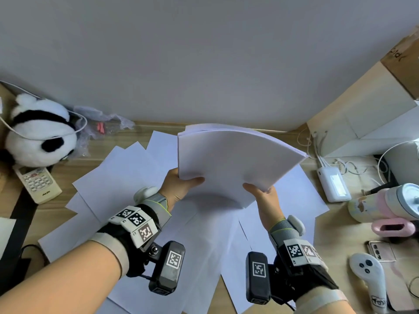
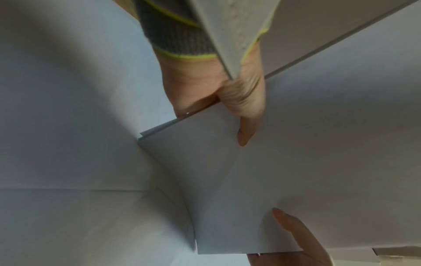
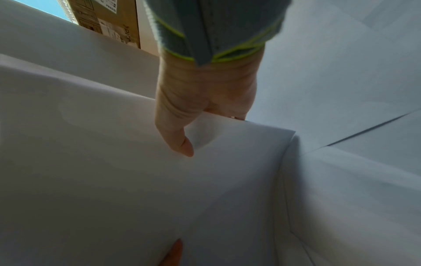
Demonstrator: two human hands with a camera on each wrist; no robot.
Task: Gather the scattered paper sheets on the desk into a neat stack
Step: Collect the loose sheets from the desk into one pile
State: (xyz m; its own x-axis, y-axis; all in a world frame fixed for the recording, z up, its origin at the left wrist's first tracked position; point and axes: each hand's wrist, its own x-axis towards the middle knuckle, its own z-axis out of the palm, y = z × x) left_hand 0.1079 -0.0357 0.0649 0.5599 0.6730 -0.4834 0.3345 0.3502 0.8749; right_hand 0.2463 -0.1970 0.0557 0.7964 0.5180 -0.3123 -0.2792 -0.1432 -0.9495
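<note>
A thick bundle of white sheets [image 1: 233,159] hangs above the desk, bowed upward in the middle. My left hand [image 1: 181,184] grips its near left corner, thumb on top [image 2: 244,129]. My right hand [image 1: 263,193] grips the near right corner, thumb pressed on the top sheet [image 3: 180,142]. Several loose white sheets [image 1: 127,175] lie fanned out on the wooden desk [image 1: 65,171] beneath the bundle, overlapping each other towards me and to both sides. The fingers of both hands are hidden under the bundle.
A plush panda [image 1: 38,134] and a remote control [image 1: 38,183] sit at the left. A white power bank [image 1: 334,184] with cables, pastel cups [image 1: 385,205], a phone [image 1: 381,250] and a white controller [image 1: 369,279] crowd the right. Cardboard boxes [image 1: 362,105] stand at the back right.
</note>
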